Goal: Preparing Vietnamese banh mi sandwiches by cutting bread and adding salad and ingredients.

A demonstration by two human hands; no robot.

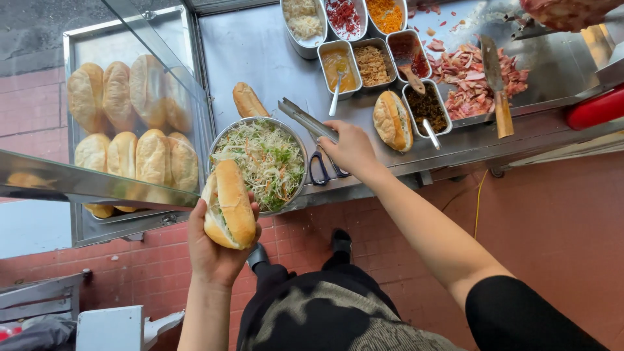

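- Bright, even daylight fills the scene; colours read true.
- Shadows are soft and faint, lying close under the bowl (259, 123) and tins (354, 65).
- The steel counter (260, 52) shows a pale sheen, strongest far right.
- The glass case (140, 97) on the left carries grey reflections that veil the loaves (130, 130).
- Wide-angle bend curves the counter edges and stretches the near right arm.
- Focus is sharp in the middle, softer at the corners.

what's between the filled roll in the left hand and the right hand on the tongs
In the head view, the round metal bowl of shredded vegetable salad lies between the filled roll and the right hand; scissors sit beside it.
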